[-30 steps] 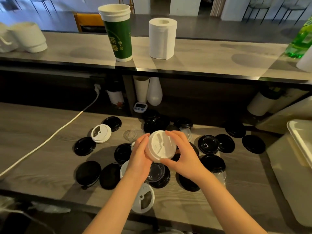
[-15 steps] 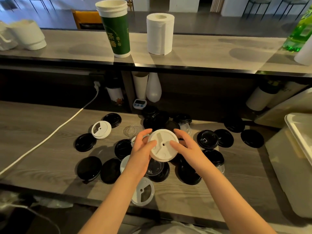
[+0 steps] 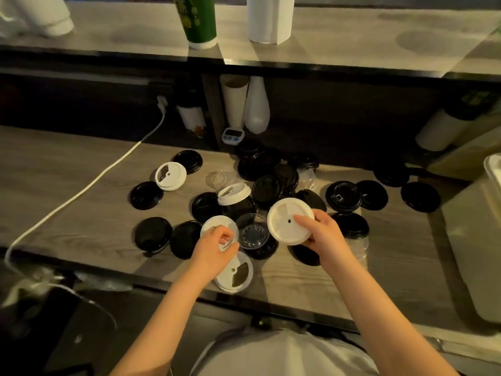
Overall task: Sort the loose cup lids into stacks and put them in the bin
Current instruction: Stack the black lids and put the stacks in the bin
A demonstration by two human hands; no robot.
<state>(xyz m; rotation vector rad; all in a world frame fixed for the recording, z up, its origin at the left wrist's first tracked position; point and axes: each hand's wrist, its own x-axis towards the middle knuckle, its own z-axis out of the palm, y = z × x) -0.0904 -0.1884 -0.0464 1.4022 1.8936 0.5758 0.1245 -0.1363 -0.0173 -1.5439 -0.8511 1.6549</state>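
Several loose lids lie scattered on the wooden counter (image 3: 67, 207), mostly black lids (image 3: 343, 196), with some white and clear ones. My right hand (image 3: 322, 234) grips a white lid (image 3: 288, 221) just above the pile, tilted toward me. My left hand (image 3: 215, 246) rests on a white lid (image 3: 217, 225) lying on the counter, fingers curled at its edge. Another white lid (image 3: 235, 272) lies under my left wrist. Further white lids sit at the left (image 3: 170, 176) and tilted in the middle (image 3: 233, 193). A clear lid (image 3: 254, 235) lies between my hands.
A pale bin (image 3: 471, 240) stands at the right edge with a white tray (image 3: 494, 169) over it. A white cable (image 3: 89, 185) crosses the counter's left side. On the raised shelf stand a green cup stack (image 3: 196, 20) and a paper roll (image 3: 269, 17). A small timer (image 3: 232, 135) sits behind the lids.
My left hand let go of the white lid and dropped to a white lid on the counter. My right hand alone keeps the held lid, shifted right. The camera tilted downward.
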